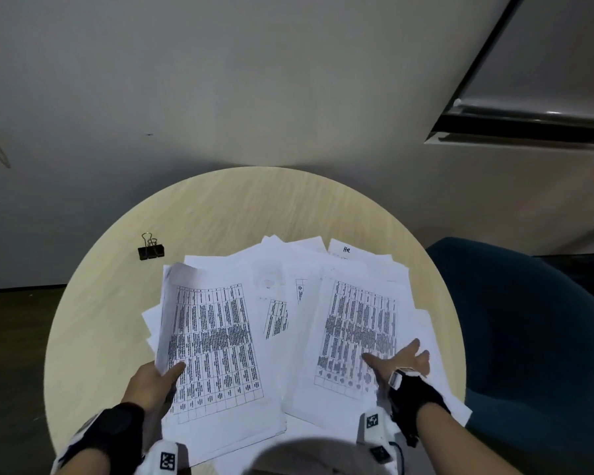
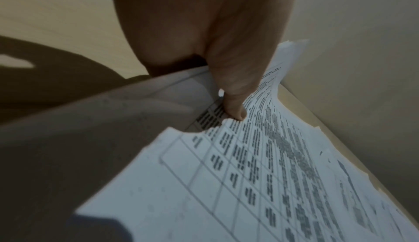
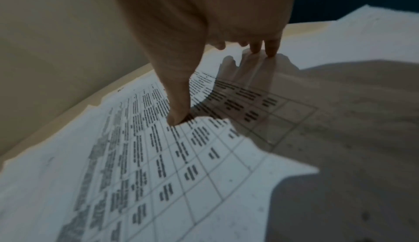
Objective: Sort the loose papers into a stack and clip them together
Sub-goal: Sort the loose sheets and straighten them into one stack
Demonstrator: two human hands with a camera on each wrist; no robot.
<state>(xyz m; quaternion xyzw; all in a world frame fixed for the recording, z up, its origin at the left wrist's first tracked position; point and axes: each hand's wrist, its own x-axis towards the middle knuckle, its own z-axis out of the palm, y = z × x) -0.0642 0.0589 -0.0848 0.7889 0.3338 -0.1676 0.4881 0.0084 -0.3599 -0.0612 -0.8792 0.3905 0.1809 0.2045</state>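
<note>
Loose white papers (image 1: 271, 269) with printed tables lie spread over the round wooden table (image 1: 220, 207). My left hand (image 1: 158, 378) grips the left edge of a bundle of sheets (image 1: 216, 344), thumb (image 2: 233, 102) on top, and that edge is lifted off the table. My right hand (image 1: 402, 358) lies flat with spread fingers on another printed sheet (image 1: 354, 330) at the right; its thumb (image 3: 179, 109) and fingertips (image 3: 269, 49) press the paper. Black binder clips (image 1: 150, 250) sit on the table at the far left, apart from the papers.
A dark blue chair (image 1: 528, 337) stands close to the table's right side. A grey wall (image 1: 254, 80) rises behind the table. Some sheets overhang the table's near right edge.
</note>
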